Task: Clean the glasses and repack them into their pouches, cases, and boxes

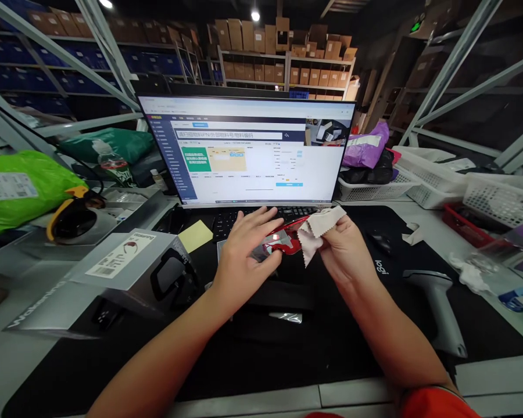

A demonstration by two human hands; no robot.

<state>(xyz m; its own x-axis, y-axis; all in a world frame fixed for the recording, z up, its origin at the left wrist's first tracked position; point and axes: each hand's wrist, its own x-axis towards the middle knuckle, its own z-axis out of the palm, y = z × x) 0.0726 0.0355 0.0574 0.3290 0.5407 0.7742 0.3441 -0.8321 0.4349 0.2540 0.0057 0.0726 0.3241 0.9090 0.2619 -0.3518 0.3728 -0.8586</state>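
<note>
"Warehouse shelves [286, 72] stacked with boxes [235, 35] stand behind the tabletop [265, 402]. What's being held?"

"Red eyewear [292, 245], between left hand [248, 244] and right hand [351, 244]. The left's fingers are fanned; I can't tell if they grip. The right pinches a pale cloth [316, 226] against the eyewear, perhaps keeping fingerprints off."

"And containers?"

"White basket [375, 190], right: purple package [366, 148] piled in it. Grey box [113, 284], left: contents hidden."

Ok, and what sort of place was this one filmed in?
Probably a checking or packing station in a warehouse: shelved cardboard boxes fill the background, a monitor shows a data-entry page, and a handheld scanner lies on the black mat.
</note>
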